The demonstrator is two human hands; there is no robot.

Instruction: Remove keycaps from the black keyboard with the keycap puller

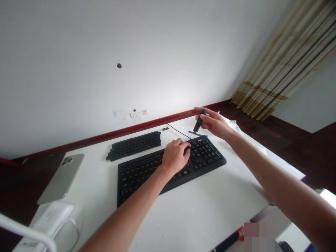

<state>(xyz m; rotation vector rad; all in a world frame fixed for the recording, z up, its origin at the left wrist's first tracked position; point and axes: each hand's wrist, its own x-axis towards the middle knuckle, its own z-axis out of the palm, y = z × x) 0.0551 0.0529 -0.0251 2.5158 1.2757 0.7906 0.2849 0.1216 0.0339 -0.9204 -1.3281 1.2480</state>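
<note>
Key-pulling presumed. Puller clamped in right fingers; left fingers bent over keyboard, hold unclear; steady alignment likely required.

Left arm: bare forearm in from the bottom edge, slanting up and to the right, a long diagonal!
Left wrist: nearly in line with that forearm, and look how low it sits.
Left hand: here it is, back upward, knuckles bent, thumb and index fingertip facing each other, close together.
Right arm: bare too, sweeping in from the lower right corner, reaching up and leftward.
Right hand: up it goes in the view, higher than its partner, gripping, thumb pressed inward, one finger stretched out to the left.
Both hands: near each other, well apart from touching!
</note>
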